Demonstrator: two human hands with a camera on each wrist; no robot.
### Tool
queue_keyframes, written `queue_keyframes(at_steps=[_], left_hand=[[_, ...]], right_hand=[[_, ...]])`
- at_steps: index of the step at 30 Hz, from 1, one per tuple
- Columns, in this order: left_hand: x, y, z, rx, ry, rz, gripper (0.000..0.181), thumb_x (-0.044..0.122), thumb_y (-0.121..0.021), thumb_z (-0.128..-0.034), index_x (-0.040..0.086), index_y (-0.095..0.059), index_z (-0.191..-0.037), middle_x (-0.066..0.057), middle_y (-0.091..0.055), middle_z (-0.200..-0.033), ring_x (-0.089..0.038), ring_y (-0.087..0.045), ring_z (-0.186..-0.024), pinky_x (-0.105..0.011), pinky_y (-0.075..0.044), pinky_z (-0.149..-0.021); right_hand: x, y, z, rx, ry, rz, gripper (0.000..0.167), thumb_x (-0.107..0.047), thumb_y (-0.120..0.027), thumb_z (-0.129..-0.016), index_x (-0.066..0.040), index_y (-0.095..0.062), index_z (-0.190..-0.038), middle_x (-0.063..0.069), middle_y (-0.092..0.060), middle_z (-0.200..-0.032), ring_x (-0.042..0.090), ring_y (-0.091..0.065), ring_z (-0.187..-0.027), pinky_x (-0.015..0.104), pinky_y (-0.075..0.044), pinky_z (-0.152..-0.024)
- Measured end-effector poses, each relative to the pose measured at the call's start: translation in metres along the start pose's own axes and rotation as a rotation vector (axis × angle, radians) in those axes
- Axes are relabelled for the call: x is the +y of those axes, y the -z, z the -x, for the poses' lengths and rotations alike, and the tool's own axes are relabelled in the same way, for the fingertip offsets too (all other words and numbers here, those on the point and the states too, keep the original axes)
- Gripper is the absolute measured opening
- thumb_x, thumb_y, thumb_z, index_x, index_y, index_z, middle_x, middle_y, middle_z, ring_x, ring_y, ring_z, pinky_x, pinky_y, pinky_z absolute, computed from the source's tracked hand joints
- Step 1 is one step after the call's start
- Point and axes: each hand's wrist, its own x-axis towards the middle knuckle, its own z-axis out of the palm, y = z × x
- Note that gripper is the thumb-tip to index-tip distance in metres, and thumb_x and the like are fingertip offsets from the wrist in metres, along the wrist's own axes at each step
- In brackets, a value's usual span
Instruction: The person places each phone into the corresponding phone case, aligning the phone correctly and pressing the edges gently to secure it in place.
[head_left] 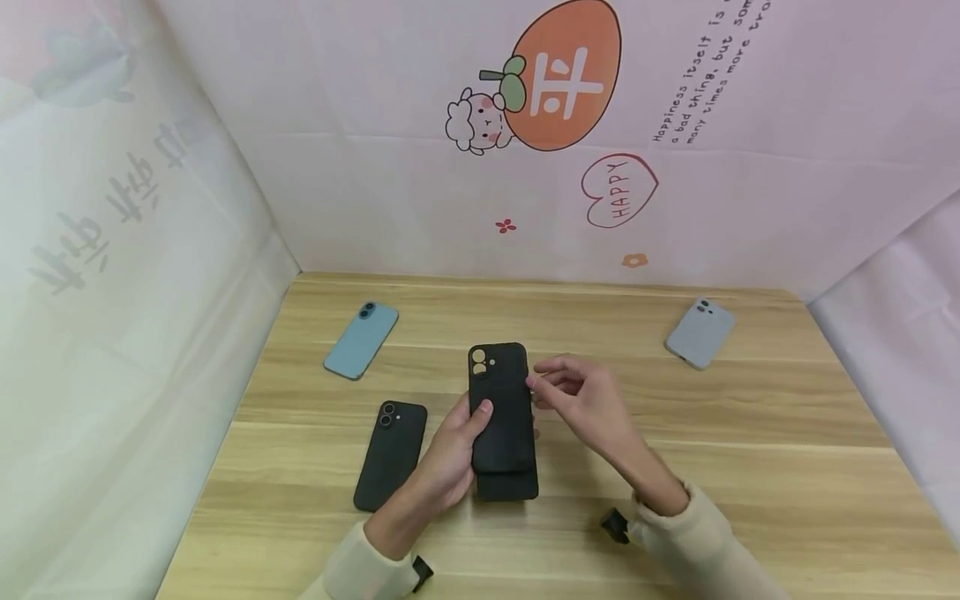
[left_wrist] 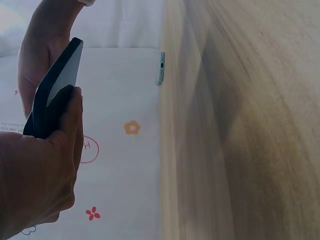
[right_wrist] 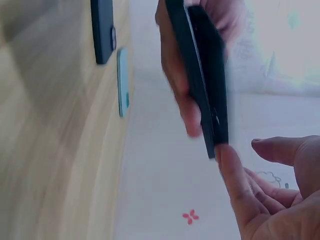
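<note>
In the head view my left hand point(head_left: 450, 450) grips a black phone case point(head_left: 504, 408) with camera cutouts at its top left, thumb across its back. Under the case, a black phone point(head_left: 508, 487) juts out at the bottom. Seen edge-on in the right wrist view, case point(right_wrist: 212, 65) and phone point(right_wrist: 187, 65) are two dark slabs lying at an angle to each other. My right hand point(head_left: 581, 400) is at the case's upper right edge. One of its fingers touches the end of the slabs, while the thumb stands apart. How far the phone sits inside the case is hidden.
Left of my left hand lies another black phone point(head_left: 392, 454), camera side up. A light blue phone point(head_left: 362, 342) is farther back on the left of the wooden table point(head_left: 750, 467). At the back right rests a pale phone point(head_left: 701, 333). White printed cloth point(head_left: 390, 183) walls the table.
</note>
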Motion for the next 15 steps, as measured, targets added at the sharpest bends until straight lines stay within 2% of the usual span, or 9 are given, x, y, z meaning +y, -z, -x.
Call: queue_keyframes(at_steps=[5,7,11,13,15], left_hand=[[-0.001,0.0,0.001,0.0,0.011,-0.034,0.053,0.025,-0.038,-0.117,0.011,-0.025,-0.166,-0.014,-0.038,-0.166,-0.029,-0.033,-0.156,-0.05,-0.03,-0.127],[-0.001,0.001,0.002,-0.027,0.029,-0.064,0.053,0.026,-0.039,-0.117,0.012,-0.026,-0.166,-0.016,-0.043,-0.163,-0.032,-0.042,-0.151,-0.049,-0.036,-0.124],[-0.002,0.0,0.005,-0.119,0.07,-0.117,0.053,0.028,-0.038,-0.1172,0.014,-0.025,-0.167,-0.02,-0.053,-0.153,-0.037,-0.063,-0.132,-0.047,-0.051,-0.112],[-0.002,-0.002,0.007,-0.157,0.083,-0.127,0.052,0.026,-0.037,-0.1173,0.013,-0.026,-0.166,-0.022,-0.056,-0.149,-0.039,-0.067,-0.125,-0.046,-0.055,-0.107],[-0.003,-0.003,0.008,-0.167,0.096,-0.138,0.05,0.025,-0.037,-0.1174,0.01,-0.029,-0.165,-0.022,-0.058,-0.146,-0.038,-0.069,-0.122,-0.045,-0.057,-0.105]], right_hand=[[0.004,0.01,-0.009,0.041,0.06,0.073,0.02,-0.009,-0.076,-0.099,0.004,-0.074,-0.113,0.012,-0.078,-0.093,0.027,-0.077,-0.081,0.029,-0.063,-0.072],[0.005,0.013,-0.013,0.03,0.051,0.097,0.022,-0.015,-0.074,-0.101,0.001,-0.075,-0.116,0.011,-0.079,-0.099,0.027,-0.077,-0.086,0.034,-0.065,-0.078],[0.007,0.015,-0.022,-0.054,0.015,0.12,0.03,-0.029,-0.068,-0.106,-0.006,-0.076,-0.122,0.008,-0.079,-0.11,0.024,-0.077,-0.099,0.043,-0.064,-0.087],[0.006,0.014,-0.025,-0.107,0.0,0.109,0.031,-0.033,-0.065,-0.107,-0.008,-0.076,-0.123,0.006,-0.079,-0.113,0.023,-0.075,-0.103,0.043,-0.063,-0.088],[0.005,0.013,-0.027,-0.153,-0.007,0.105,0.032,-0.034,-0.063,-0.109,-0.009,-0.077,-0.123,0.005,-0.079,-0.114,0.02,-0.074,-0.104,0.04,-0.06,-0.09]])
